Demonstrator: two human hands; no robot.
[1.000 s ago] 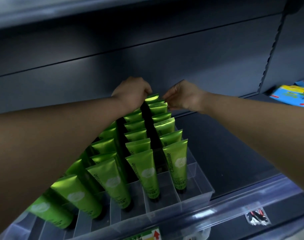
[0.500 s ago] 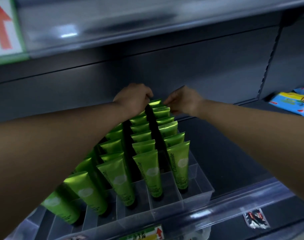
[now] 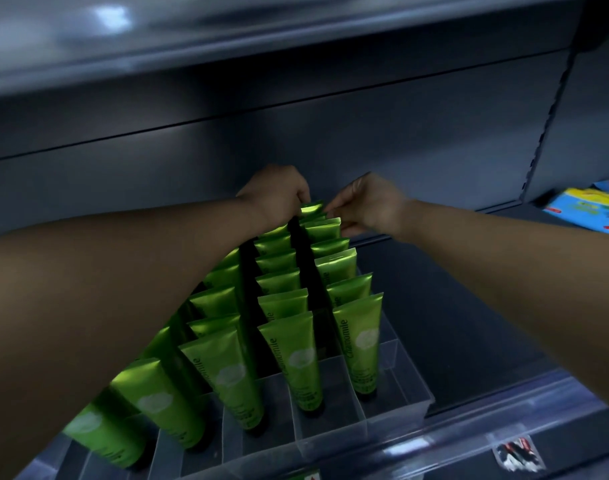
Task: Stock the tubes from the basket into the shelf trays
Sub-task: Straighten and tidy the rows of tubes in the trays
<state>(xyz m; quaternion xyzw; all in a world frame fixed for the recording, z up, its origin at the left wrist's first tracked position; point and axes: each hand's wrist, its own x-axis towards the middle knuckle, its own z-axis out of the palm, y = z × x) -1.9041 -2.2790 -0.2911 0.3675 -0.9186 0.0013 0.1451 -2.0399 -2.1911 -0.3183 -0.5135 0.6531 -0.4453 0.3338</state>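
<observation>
The green Chamomile tubes (image 3: 360, 344) stand cap-down in a clear divided tray (image 3: 395, 408) on the shelf, row behind row, crimped ends up. Only the front few show their lettering; further back they shrink to bright green edges, and the leftmost rows vanish under the left forearm.

Right at the back of the right-hand rows sits the rearmost tube (image 3: 312, 210), and both hands are on it. The left hand (image 3: 275, 195) comes over the top with its fingers curled down onto the crimped edge; the fingertips tuck behind the tube and are hidden. The right hand (image 3: 367, 206) closes in from the other side, forefinger and thumb narrowed to a pinch at the tube's right corner. It is dim back there, and how much of the tube sits in the tray cannot be told.

Behind the hands runs the dark grey back panel (image 3: 331, 133), with the upper shelf (image 3: 261, 36) blurred overhead. Far right, cut off by the frame, lies a blue and yellow packet (image 3: 589, 209). Along the front, the clear shelf rail (image 3: 469, 434) carries a small sticker (image 3: 516, 453), too smeared to read.
</observation>
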